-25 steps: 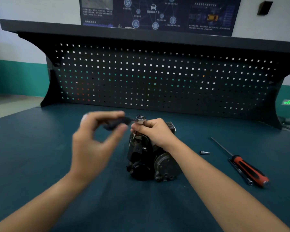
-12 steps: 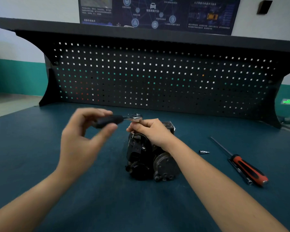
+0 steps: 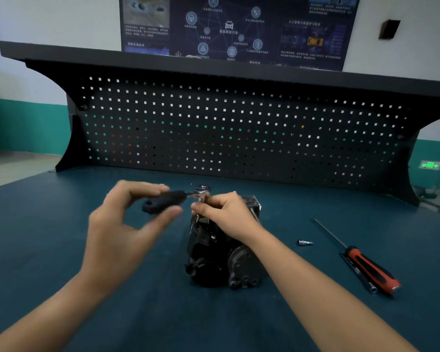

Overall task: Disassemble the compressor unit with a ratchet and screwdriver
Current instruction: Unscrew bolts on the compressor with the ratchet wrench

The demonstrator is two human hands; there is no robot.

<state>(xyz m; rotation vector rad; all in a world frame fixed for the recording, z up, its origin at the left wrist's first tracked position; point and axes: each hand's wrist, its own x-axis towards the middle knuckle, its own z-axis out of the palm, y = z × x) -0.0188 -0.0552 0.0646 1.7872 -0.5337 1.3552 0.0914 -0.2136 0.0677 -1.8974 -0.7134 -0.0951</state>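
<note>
Compressor unit (image 3: 214, 252), mid-workbench (image 3: 61, 250), judged heavy and rigid; left hand (image 3: 122, 224) pinches the ratchet (image 3: 163, 203) by its handle, right hand (image 3: 226, 212) pinches its socket (image 3: 200, 199).

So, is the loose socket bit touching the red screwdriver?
Apart. The head view shows bare mat between the socket bit and the red screwdriver.

Ratchet (image 3: 168, 200): matt black grip, polished chrome head. Compressor unit (image 3: 210, 254): dull dark cast metal. Screwdriver (image 3: 366, 267): red-black plastic handle, steel shaft. Benchtop (image 3: 48, 224): matt teal mat.
</note>
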